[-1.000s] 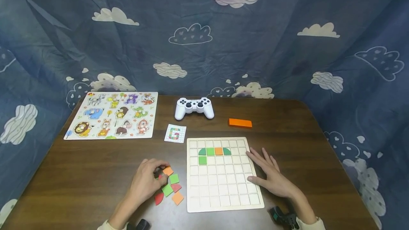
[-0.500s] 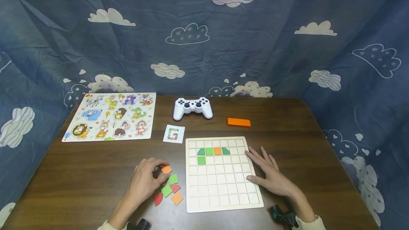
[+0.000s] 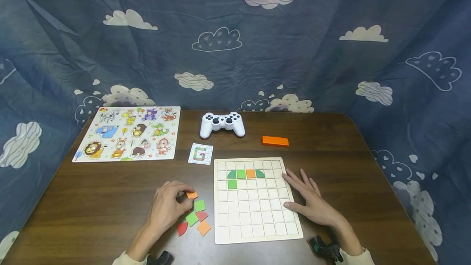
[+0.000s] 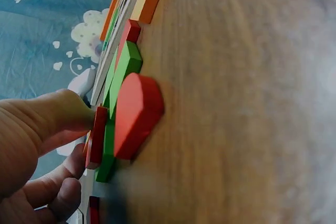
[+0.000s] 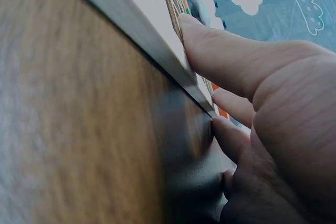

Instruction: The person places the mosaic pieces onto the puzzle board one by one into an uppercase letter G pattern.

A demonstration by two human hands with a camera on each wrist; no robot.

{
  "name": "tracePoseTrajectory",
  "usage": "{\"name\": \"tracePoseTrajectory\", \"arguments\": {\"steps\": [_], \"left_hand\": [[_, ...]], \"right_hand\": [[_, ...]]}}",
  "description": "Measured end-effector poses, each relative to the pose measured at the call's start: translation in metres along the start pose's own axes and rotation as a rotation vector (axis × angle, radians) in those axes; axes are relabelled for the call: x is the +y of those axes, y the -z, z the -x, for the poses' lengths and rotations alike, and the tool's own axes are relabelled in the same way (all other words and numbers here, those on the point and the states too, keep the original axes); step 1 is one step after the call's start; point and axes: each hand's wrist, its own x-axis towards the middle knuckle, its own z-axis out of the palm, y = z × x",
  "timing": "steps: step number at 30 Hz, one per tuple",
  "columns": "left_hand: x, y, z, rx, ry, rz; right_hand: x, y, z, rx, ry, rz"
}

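Observation:
In the head view my left hand (image 3: pixel 171 205) is over a loose pile of flat tiles, its thumb and index finger curled around the edges of an orange square tile (image 3: pixel 192 195). Close by its thumb, a red tile (image 4: pixel 95 139) shows in the left wrist view. Green squares (image 3: pixel 200 205), a red quarter-round tile (image 3: pixel 182 228) and another orange square (image 3: pixel 204 228) lie beside them. My right hand (image 3: pixel 312 203) rests with spread fingers on the right edge of the pale grid board (image 3: pixel 250 212). Dark green, light green and orange tiles sit in the board's upper cells.
A small pattern card (image 3: pixel 200 153) lies above the board's left corner. Behind are a white game controller (image 3: pixel 222 125) and an orange block (image 3: pixel 275 141). An animal puzzle board (image 3: pixel 126 134) occupies the table's back left.
The left index finger covers a little more of the orange square tile. My right hand stays on the board's edge, and the whole view has shifted slightly.

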Motion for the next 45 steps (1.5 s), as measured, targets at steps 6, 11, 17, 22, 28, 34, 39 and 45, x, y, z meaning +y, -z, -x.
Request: {"name": "tracePoseTrajectory", "arguments": {"steps": [6, 11, 17, 22, 28, 34, 39, 45], "left_hand": [[0.002, 0.0, -0.002, -0.025, -0.023, 0.002], [0.006, -0.001, -0.004, -0.022, -0.072, 0.025], [0.014, -0.009, -0.005, -0.044, -0.103, 0.085], [0.023, -0.017, -0.009, -0.078, -0.116, 0.093], [0.033, -0.025, -0.016, -0.131, -0.145, 0.116], [0.042, -0.033, -0.021, -0.148, -0.187, 0.17], [0.05, -0.039, -0.025, -0.147, -0.246, 0.176], [0.056, -0.046, -0.029, -0.168, -0.269, 0.172]], "right_hand": [[0.001, 0.0, 0.0, 0.002, 0.0, 0.011], [0.002, 0.0, 0.0, 0.007, 0.007, 0.011], [0.003, 0.0, 0.001, 0.009, 0.026, -0.001], [0.002, 0.0, 0.001, 0.006, 0.026, -0.005], [0.0, -0.002, 0.0, 0.01, 0.004, 0.021], [0.001, -0.004, 0.002, 0.013, -0.011, 0.044], [0.002, -0.004, 0.003, 0.009, -0.018, 0.053], [0.002, -0.003, 0.001, 0.014, -0.003, 0.052]]}}
